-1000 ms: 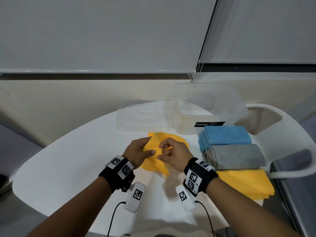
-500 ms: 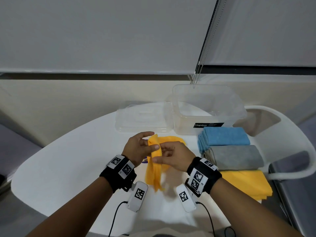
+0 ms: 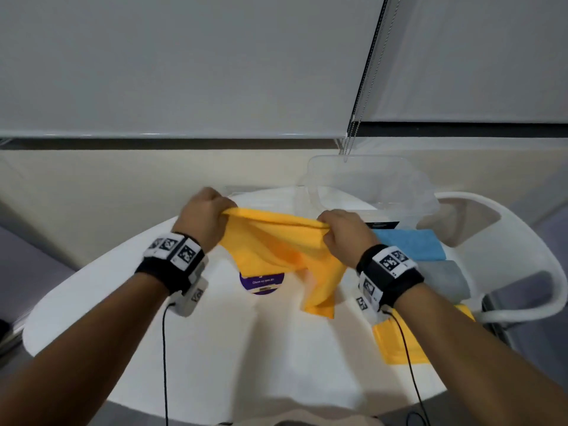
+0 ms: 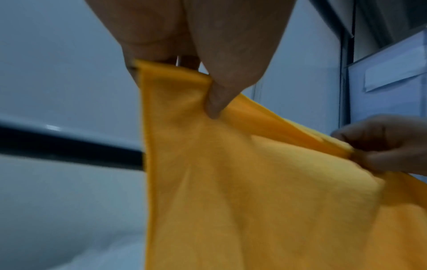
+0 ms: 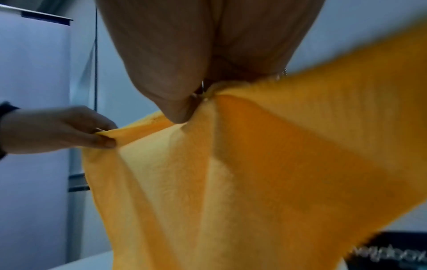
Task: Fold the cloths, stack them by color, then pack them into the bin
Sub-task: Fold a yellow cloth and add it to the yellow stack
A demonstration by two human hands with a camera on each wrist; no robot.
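A yellow cloth (image 3: pixel 276 244) hangs in the air above the white table (image 3: pixel 123 302), stretched between both hands. My left hand (image 3: pixel 206 216) pinches its left top corner and my right hand (image 3: pixel 341 229) pinches the top edge further right. The left wrist view shows the thumb and fingers (image 4: pixel 215 98) clamped on the yellow cloth (image 4: pixel 254 182). In the right wrist view the thumb (image 5: pixel 171 102) presses the cloth (image 5: pixel 254 173) against hidden fingers. Folded blue (image 3: pixel 412 244), grey (image 3: pixel 445 281) and yellow (image 3: pixel 399 342) stacks lie at the right. The clear bin (image 3: pixel 368 186) stands behind them.
A clear lid (image 3: pixel 264 192) lies flat left of the bin, mostly hidden by the cloth. A round purple label (image 3: pixel 261 282) shows on the table under the cloth. A white chair (image 3: pixel 522 256) stands at the table's right edge. Blind cords (image 3: pixel 350 142) hang over the bin.
Both hands have risen and moved apart, lifting the yellow cloth off the table and spreading its top edge. The purple label beneath it is now uncovered.
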